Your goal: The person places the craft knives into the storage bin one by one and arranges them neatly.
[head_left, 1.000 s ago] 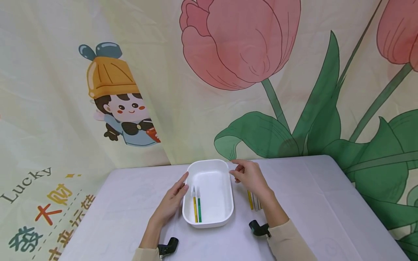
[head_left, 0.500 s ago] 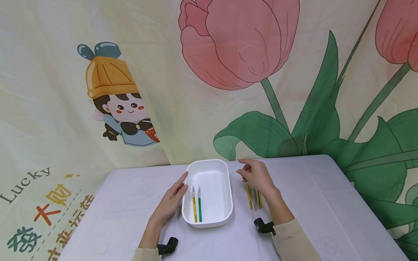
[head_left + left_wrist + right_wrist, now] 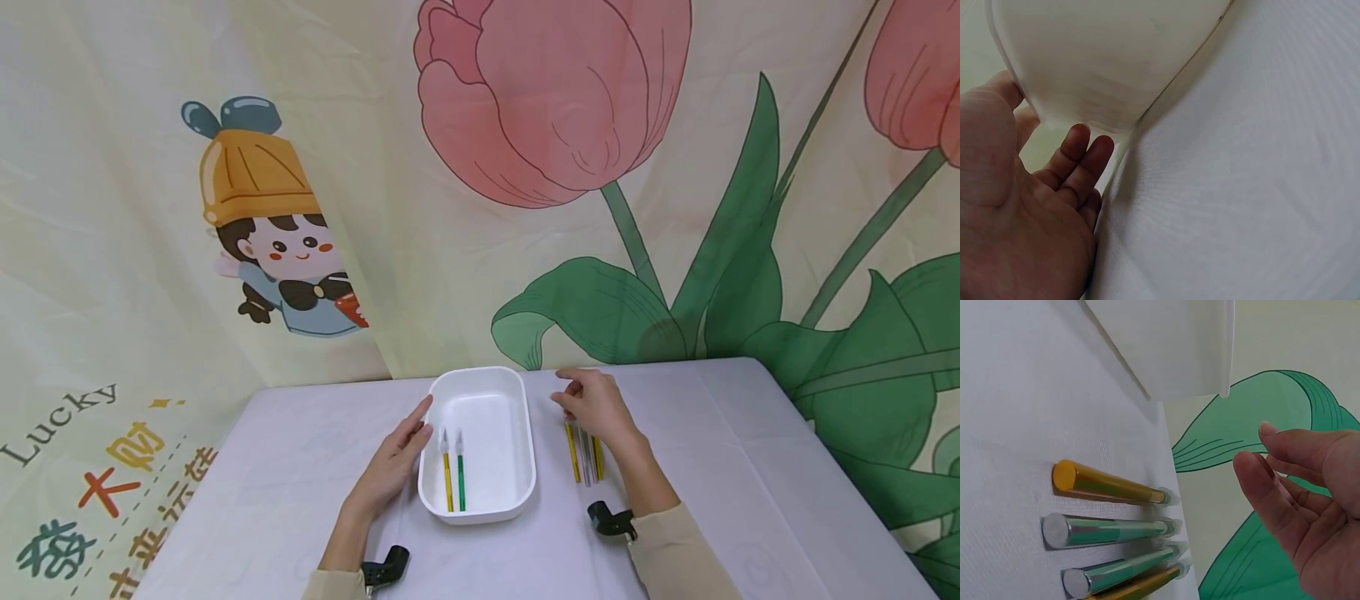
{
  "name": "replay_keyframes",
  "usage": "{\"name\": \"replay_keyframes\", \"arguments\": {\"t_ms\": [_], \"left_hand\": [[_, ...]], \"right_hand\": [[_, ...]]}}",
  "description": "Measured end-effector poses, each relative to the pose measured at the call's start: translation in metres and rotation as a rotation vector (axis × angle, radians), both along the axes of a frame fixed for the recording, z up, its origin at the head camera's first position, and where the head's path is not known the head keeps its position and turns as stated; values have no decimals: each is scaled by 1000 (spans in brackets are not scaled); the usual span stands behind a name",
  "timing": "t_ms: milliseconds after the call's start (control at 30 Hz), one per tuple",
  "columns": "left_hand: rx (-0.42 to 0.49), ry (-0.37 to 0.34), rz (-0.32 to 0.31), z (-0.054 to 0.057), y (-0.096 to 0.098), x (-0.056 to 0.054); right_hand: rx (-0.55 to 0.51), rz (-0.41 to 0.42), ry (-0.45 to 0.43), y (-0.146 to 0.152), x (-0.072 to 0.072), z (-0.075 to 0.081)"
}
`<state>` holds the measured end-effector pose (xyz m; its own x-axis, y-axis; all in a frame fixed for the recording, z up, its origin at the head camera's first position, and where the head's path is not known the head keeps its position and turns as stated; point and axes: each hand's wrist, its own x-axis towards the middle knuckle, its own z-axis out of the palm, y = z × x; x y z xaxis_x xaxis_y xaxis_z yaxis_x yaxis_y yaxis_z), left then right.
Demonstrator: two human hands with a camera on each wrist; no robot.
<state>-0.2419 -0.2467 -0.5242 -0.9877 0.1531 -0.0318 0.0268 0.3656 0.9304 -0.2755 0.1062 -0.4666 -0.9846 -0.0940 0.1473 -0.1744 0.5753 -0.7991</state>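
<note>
A white rectangular tray (image 3: 491, 454) stands on the table, holding a yellow craft knife (image 3: 448, 482) and a green one (image 3: 461, 483), both with clear-capped pointed tips. My left hand (image 3: 392, 467) rests against the tray's left rim; in the left wrist view the thumb touches the rim and the other fingers lie loose beside the wall. Right of the tray, my right hand (image 3: 600, 408) hovers over the far ends of several more metallic knives, its thumb and forefinger apart with nothing between them. The right wrist view shows a gold knife (image 3: 1110, 482) and a silver knife (image 3: 1110, 531) lying side by side.
A white cloth covers the table (image 3: 712, 467), whose far edge meets a printed curtain (image 3: 420, 250) with tulips and a cartoon figure. A black wrist camera (image 3: 611, 521) sits at the right wrist, and another (image 3: 386, 569) at the left.
My right hand has moved right, away from the tray's rim to above the row of knives, uncovering more of them. The left hand and tray stay put.
</note>
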Motion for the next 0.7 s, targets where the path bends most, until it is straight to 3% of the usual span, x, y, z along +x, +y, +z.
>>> {"name": "replay_keyframes", "arguments": {"t_ms": [700], "left_hand": [[6,2,5,-1,0,-1]], "right_hand": [[61,17,-81,4,-7,-22]]}}
